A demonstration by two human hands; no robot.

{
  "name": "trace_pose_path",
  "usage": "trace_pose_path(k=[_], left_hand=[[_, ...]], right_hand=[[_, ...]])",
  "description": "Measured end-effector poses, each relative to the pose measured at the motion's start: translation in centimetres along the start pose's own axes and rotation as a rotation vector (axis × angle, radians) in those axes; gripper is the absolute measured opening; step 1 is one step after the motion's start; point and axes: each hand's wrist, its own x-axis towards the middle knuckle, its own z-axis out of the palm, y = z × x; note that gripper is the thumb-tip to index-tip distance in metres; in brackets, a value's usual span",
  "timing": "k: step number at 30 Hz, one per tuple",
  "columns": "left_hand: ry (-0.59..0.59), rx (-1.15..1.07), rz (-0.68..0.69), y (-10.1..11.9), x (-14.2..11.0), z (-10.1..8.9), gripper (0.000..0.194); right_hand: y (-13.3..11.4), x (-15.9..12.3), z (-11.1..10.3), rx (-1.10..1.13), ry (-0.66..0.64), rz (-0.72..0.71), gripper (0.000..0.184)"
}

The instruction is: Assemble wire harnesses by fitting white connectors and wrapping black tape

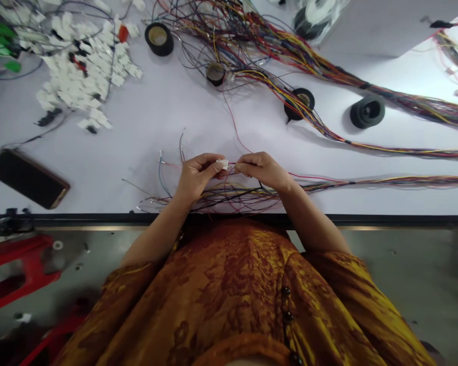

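Note:
My left hand (pixel 199 175) pinches a small white plastic connector (pixel 223 164) between thumb and fingers. Just to its right, my right hand (pixel 262 169) is closed on a thin red wire (pixel 232 164), whose end meets the connector's right side. Whether the wire sits inside the connector cannot be made out. Under and in front of both hands runs a bundle of loose coloured wires (pixel 229 195), gathered into a harness (pixel 397 182) toward the right. Several loose wire ends with metal terminals (pixel 161 156) stick out left of my left hand.
White connectors (pixel 87 76) lie heaped at the back left, near green pieces (pixel 0 38). A phone (pixel 28 178) rests at the left. Tape rolls (pixel 159 39) and more wire harnesses (pixel 339 73) spread across the back. The table's dark front edge (pixel 404 221) runs before my body.

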Motion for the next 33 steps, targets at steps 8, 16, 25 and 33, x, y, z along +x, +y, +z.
trace_pose_path(k=[8,16,25,33], left_hand=[[0.037,0.079,0.087,0.5,-0.4,0.7,0.033],[-0.018,0.046,0.021,1.0,0.5,0.0,0.032],[-0.064,0.169,0.192,0.8,-0.6,0.0,0.029],[-0.015,0.231,0.227,-0.7,-0.9,0.3,0.031]], right_hand=[[-1.1,0.1,1.6,-0.292,0.139,-0.06,0.027],[-1.3,-1.8,3.1,-0.534,0.273,-0.115,0.024],[0.3,-1.7,3.9,-0.4,0.359,-0.232,0.02],[0.6,-1.4,4.2,-0.437,0.32,-0.225,0.026]])
